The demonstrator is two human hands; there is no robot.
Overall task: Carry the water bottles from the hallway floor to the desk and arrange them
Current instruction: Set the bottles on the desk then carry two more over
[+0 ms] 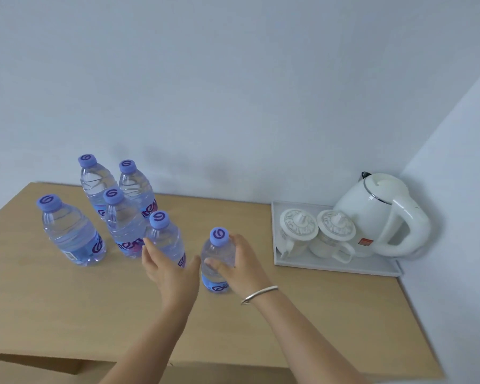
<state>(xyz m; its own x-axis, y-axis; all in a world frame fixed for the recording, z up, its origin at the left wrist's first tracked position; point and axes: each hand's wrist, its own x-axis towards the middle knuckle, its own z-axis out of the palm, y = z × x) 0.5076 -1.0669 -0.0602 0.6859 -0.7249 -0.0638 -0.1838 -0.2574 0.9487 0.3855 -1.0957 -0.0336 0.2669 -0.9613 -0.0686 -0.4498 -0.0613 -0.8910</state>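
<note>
Several clear water bottles with purple caps stand upright on the tan desk (67, 300). A cluster of them sits at the left and back: one apart at the far left (70, 234), the others grouped around the middle bottle (122, 225). My right hand (239, 264) grips the rightmost bottle (215, 256), which stands on the desk. My left hand (169, 270) hovers open, fingers spread, just in front of the nearest bottle of the group (165, 236); I cannot tell whether it touches it.
A white tray (336, 266) sits in the desk's back right corner against the wall. It holds two white lidded mugs (297, 231) and a white electric kettle (380, 214). The desk's front edge runs along the bottom.
</note>
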